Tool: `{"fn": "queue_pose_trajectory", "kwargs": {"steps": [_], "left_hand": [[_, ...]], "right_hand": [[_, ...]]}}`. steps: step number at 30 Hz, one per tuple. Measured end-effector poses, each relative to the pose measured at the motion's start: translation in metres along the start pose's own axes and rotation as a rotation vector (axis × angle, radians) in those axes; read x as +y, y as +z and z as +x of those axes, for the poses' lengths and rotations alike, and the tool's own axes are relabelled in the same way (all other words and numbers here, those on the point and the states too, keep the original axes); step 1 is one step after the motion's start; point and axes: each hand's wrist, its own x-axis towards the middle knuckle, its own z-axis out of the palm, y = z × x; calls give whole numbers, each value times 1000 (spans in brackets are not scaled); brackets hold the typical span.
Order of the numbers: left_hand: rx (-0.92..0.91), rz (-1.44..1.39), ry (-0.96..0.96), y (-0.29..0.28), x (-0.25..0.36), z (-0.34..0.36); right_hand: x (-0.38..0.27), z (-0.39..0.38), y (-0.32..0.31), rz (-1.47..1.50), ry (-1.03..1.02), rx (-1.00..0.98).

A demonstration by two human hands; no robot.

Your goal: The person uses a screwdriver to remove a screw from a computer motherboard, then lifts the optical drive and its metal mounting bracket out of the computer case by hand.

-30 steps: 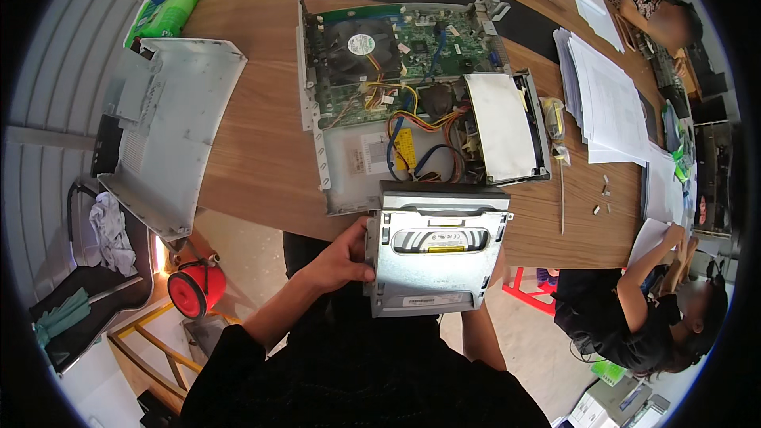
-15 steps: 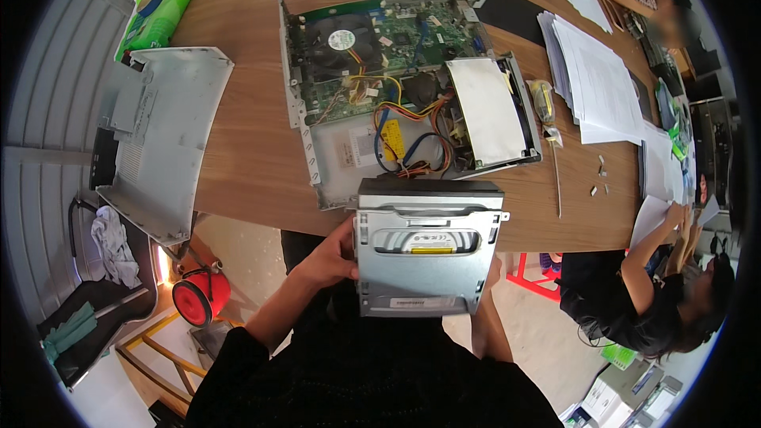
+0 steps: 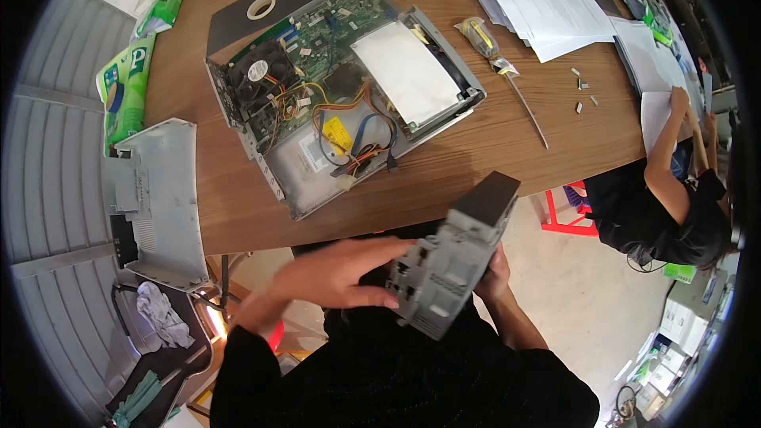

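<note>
Drive unit (image 3: 456, 261): matt grey sheet metal with a dark smooth face. Table (image 3: 507, 139), 12 o'clock: smooth brown wood grain. Open computer case (image 3: 341, 87): dull metal; papers (image 3: 539, 0), 1 o'clock: white, matt.

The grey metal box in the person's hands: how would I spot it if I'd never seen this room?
Start at the wooden table with the opened computer case. Just below its near edge, the left hand and right hand hold a drive off the table. It is the only grey metal box held up, tilted, with a dark end.
</note>
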Motion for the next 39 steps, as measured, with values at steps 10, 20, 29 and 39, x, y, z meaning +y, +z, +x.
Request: {"fn": "queue_pose_trajectory", "kwargs": {"steps": [10, 20, 29, 39], "left_hand": [[-218, 1488, 224, -143, 41, 153], [-719, 1641, 236, -145, 44, 207], [-748, 1727, 151, -150, 60, 198], [90, 1591, 260, -210, 167, 149]], "right_hand": [[16, -25, -63, 62, -168, 120], [22, -34, -74, 109, -294, 132], [22, -40, -88, 119, -257, 120], [32, -29, -84, 133, -211, 137]]}}
